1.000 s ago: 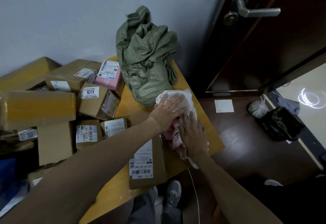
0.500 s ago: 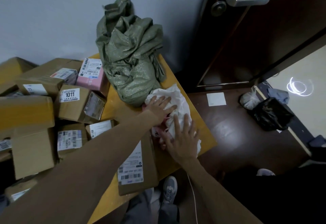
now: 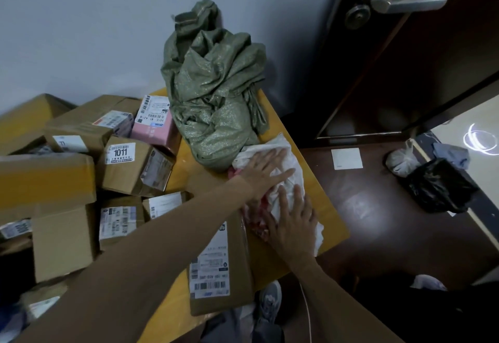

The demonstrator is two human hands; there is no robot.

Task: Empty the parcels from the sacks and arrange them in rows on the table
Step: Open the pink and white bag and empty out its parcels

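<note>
At the table corner, the left hand and right hand are laid flat, fingers straight, on a soft white parcel. Behind, a green sack lies crumpled, seemingly emptied. Boxes are heaped leftward, so the rows are judged unfinished.

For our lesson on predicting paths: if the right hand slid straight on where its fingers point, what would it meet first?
Probably the left hand, lying across the white bag just ahead of the right hand; depth is unclear.

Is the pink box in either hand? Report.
No; left hand and right hand press the white bag, the pink box sits beside the green sack.
</note>
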